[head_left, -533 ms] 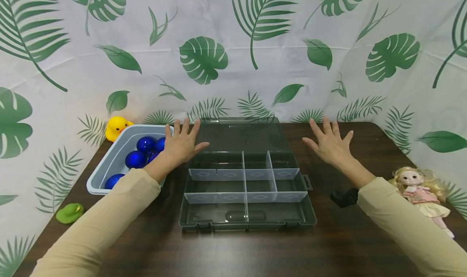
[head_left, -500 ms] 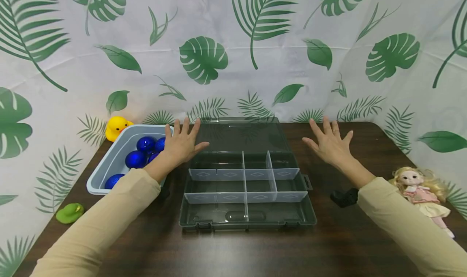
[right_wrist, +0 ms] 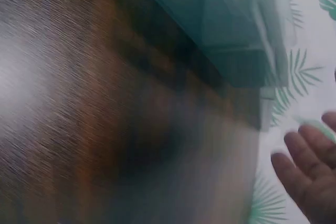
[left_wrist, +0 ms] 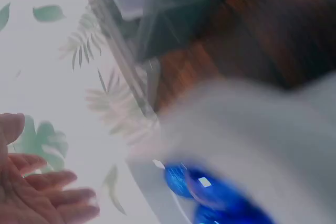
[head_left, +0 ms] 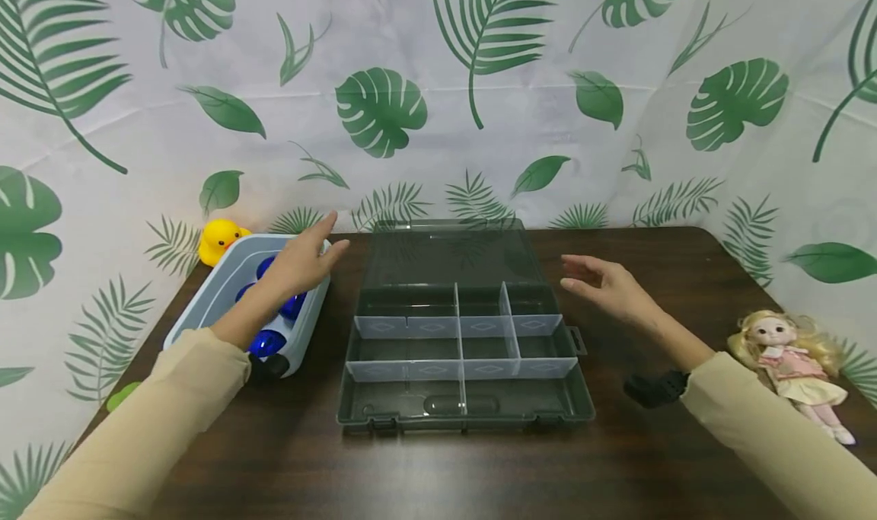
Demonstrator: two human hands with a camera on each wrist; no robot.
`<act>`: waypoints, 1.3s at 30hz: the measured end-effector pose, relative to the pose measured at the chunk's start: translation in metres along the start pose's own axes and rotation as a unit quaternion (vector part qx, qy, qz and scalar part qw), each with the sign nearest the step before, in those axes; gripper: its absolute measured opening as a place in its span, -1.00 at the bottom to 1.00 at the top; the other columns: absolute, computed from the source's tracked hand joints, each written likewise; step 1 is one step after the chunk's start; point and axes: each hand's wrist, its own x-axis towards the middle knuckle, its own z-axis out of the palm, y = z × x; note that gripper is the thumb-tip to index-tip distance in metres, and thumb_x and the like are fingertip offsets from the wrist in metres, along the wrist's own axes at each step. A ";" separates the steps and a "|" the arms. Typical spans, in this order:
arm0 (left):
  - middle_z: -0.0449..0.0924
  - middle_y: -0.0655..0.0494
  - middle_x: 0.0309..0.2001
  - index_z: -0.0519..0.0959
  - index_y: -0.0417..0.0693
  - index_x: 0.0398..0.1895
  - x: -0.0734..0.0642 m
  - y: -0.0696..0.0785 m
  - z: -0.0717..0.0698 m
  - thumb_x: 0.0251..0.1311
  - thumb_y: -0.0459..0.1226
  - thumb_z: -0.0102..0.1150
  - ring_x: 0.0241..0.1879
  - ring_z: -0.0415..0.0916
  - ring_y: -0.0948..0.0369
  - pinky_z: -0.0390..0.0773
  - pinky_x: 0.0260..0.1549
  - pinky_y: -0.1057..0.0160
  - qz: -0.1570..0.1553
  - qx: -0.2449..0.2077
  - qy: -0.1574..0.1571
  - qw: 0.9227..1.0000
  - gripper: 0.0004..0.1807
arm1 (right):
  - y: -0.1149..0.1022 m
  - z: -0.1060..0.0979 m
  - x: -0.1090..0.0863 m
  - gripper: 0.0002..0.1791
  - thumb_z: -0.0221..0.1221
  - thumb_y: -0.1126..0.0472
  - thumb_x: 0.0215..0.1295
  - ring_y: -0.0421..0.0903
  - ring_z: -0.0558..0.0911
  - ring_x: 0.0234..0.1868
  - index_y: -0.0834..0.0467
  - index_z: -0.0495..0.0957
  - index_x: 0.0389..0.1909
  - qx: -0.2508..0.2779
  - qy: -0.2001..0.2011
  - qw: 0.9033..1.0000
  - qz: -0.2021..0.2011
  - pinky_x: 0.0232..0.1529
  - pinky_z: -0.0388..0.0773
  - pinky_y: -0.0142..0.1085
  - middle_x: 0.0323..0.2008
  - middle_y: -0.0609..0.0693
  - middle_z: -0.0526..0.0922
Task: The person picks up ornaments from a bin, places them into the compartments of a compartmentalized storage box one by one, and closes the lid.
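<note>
My left hand [head_left: 298,265] hovers above the light blue tub [head_left: 317,314], its fingers extended and holding nothing. Several shiny blue balls [head_left: 267,342] lie in the tub, some hidden under the hand and forearm. In the left wrist view, spread fingers and blurred blue balls [left_wrist: 184,182] appear. To the right of the dark clear divided box [head_left: 466,421], my right hand [head_left: 612,288] is held in the air with relaxed, slightly bent fingers and nothing in them. The box stands with its lid [head_left: 452,253] laid back; white dividers [head_left: 411,371] split it into several compartments.
A yellow rubber duck [head_left: 221,240] stands behind the tub. Partly behind my left sleeve is a green toy [head_left: 122,395]. At the right side of the dark wooden table [head_left: 438,482] lies a blond doll [head_left: 788,368]. A leaf-print cloth [head_left: 438,124] hangs behind.
My left hand has moved left over the tub and turned sideways. The right hand has dropped a little, its spread fingers now closer together. Box and tub have stayed put.
</note>
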 end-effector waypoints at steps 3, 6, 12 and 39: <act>0.10 -0.34 0.37 -0.02 -0.27 0.44 -0.009 -0.017 -0.009 0.42 -0.15 -0.16 0.32 0.12 -0.24 0.13 0.28 -0.17 -0.019 -0.057 0.001 0.998 -0.35 | 0.003 0.007 -0.003 -0.39 0.15 0.19 0.31 0.20 0.44 0.19 0.32 0.23 0.32 0.052 -0.033 0.998 -0.014 -0.06 0.50 -0.50 0.25 0.31 0.37; 0.21 -0.38 0.30 0.08 -0.32 0.40 -0.015 -0.033 -0.009 0.38 -0.20 -0.08 0.26 0.22 -0.25 0.21 0.24 -0.16 -0.041 -0.090 0.000 0.995 -0.38 | 0.007 0.014 -0.006 -0.33 0.20 0.21 0.26 0.22 0.38 0.24 0.31 0.20 0.34 0.065 -0.061 0.996 -0.020 0.05 0.51 -0.28 0.28 0.31 0.32; 0.23 -0.38 0.29 0.15 -0.34 0.36 -0.014 -0.057 0.005 0.32 -0.22 0.03 0.25 0.23 -0.24 0.20 0.24 -0.15 -0.076 -0.114 -0.006 0.991 -0.37 | 0.013 0.023 -0.009 -0.27 0.23 0.23 0.22 0.28 0.32 0.26 0.32 0.17 0.36 0.060 -0.077 0.995 -0.020 0.12 0.36 0.15 0.31 0.32 0.27; 0.34 -0.47 0.15 0.36 -0.33 0.22 0.007 -0.077 0.035 0.16 -0.27 0.15 0.17 0.24 -0.31 0.20 0.19 -0.21 -0.102 -0.029 0.056 0.993 -0.44 | 0.013 0.027 -0.006 -0.30 0.24 0.30 0.19 0.34 0.36 0.22 0.40 0.19 0.31 0.075 -0.061 0.995 -0.020 0.12 0.38 0.03 0.27 0.38 0.26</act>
